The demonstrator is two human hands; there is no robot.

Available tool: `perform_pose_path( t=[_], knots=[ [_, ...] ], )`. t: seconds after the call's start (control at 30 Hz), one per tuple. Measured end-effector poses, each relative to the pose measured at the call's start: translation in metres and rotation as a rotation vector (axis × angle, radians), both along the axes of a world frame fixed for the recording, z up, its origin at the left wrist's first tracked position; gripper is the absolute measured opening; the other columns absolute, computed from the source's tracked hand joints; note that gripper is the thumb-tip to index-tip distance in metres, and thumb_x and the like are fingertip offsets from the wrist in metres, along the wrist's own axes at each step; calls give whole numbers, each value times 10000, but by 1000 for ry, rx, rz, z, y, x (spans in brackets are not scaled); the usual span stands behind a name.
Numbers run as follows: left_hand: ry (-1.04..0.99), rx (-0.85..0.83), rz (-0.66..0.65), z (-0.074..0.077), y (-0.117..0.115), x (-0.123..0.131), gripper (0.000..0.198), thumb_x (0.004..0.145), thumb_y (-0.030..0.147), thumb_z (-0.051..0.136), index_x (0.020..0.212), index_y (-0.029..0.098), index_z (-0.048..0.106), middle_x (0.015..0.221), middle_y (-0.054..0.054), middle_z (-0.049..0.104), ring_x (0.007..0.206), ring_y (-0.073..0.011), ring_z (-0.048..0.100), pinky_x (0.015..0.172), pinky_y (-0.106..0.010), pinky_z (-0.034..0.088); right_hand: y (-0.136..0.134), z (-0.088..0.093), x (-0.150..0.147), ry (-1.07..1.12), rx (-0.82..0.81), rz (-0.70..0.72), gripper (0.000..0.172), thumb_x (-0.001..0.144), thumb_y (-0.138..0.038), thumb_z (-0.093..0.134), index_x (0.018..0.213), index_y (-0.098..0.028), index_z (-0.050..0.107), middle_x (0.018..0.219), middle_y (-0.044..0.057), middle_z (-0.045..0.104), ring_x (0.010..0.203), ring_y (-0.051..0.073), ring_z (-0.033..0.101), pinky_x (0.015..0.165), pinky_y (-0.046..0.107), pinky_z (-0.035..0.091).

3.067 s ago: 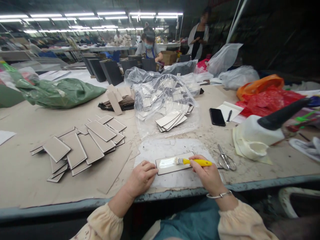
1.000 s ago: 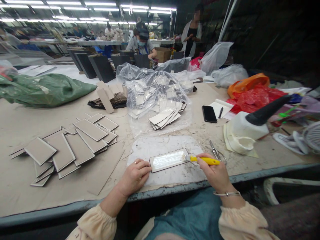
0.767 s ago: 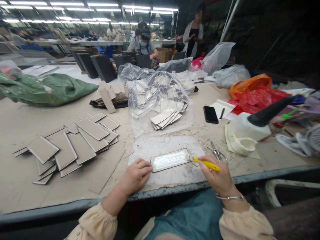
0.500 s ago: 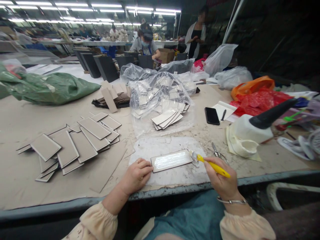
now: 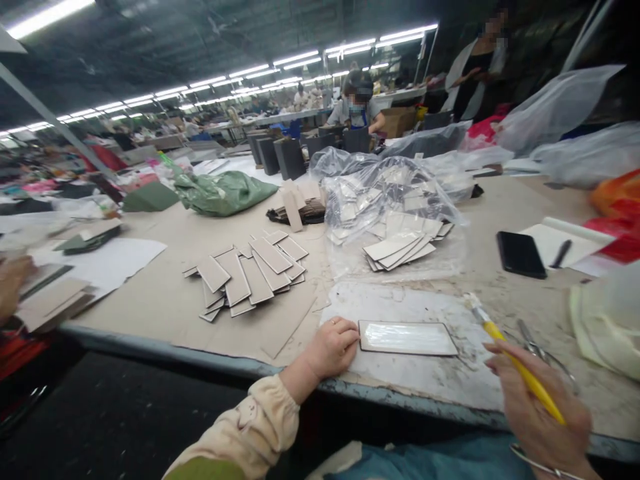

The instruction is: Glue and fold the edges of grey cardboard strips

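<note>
A white rectangular card [image 5: 406, 338], wet and shiny on top, lies on a glue-stained white sheet [image 5: 405, 307] near the table's front edge. My left hand [image 5: 331, 348] rests curled on the table with its fingertips against the card's left end. My right hand [image 5: 543, 410] grips a yellow-handled brush [image 5: 515, 365], lifted off to the right of the card with the bristles pointing up and away.
A fanned pile of grey cards [image 5: 250, 270] lies to the left. A clear plastic bag [image 5: 390, 207] of white cards sits behind the sheet. Scissors [image 5: 545, 350], a black phone [image 5: 520, 255], a notepad with pen [image 5: 565, 243] and a green bag [image 5: 223, 192] are around. People work at far tables.
The brush has left the card and swung up to the right in my right hand. My view has turned left. My left hand stays at the card's left end.
</note>
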State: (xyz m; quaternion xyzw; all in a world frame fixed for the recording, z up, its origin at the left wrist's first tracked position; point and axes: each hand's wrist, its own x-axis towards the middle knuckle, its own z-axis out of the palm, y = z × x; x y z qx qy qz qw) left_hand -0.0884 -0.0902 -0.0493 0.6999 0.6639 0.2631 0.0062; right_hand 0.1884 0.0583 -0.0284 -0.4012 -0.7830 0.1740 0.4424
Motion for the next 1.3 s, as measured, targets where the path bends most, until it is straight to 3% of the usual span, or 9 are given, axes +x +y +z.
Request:
perform_pose_path(
  t=[0.1,0.23,0.33,0.43,0.77,1.0,1.13,1.3],
  knots=[
    [78,-16,280,6,-13,-7,266,825,223,521,1076,189,602,1156,-104,580,1079,-239,506,950,-406,421,1,-9,-1,56,-29,64,278,848,-319,554,1124,-322,595,989,29,674,757,229,665,733,391,539],
    [212,-240,693,22,-45,-34,485,807,308,550,1265,164,480,1327,-150,462,1217,-307,403,987,-447,367,6,-20,0,63,-44,94,255,870,-332,535,1102,-252,607,993,34,674,763,187,659,766,359,522],
    [258,-473,807,30,-69,-56,465,813,347,534,1235,156,501,1248,-140,528,1142,-294,470,960,-407,375,8,-22,1,43,-19,112,237,884,-338,517,1074,-234,615,966,35,673,774,171,651,786,337,509],
    [266,-581,792,32,-83,-66,392,834,344,501,1177,159,542,1121,-110,596,1055,-255,521,930,-346,386,9,-20,0,19,25,153,228,894,-347,495,1050,-233,617,894,26,672,777,164,646,795,318,502],
    [180,-499,842,38,-81,-66,466,735,364,554,1132,121,567,1007,-161,619,980,-298,575,842,-385,434,13,-27,-1,14,107,179,230,894,-335,485,1056,-227,605,982,45,678,830,193,666,796,339,522],
    [141,-149,824,45,-95,-57,356,734,292,564,1051,135,526,968,-113,590,927,-253,579,833,-385,473,10,-24,-3,49,114,196,212,890,-313,493,1050,-239,612,934,29,688,730,165,672,749,305,544],
    [119,16,743,45,-99,-52,339,743,285,579,1037,141,491,950,-105,562,900,-250,576,808,-408,503,10,-28,-5,47,67,214,214,896,-321,486,1049,-229,606,916,31,696,670,151,673,705,285,555],
    [55,218,432,48,-79,-26,349,765,239,580,1087,162,469,1056,-124,536,1018,-255,541,884,-429,491,5,-21,-11,21,64,244,185,877,-333,523,998,-222,609,864,39,703,742,171,679,706,278,553]
  ],
)
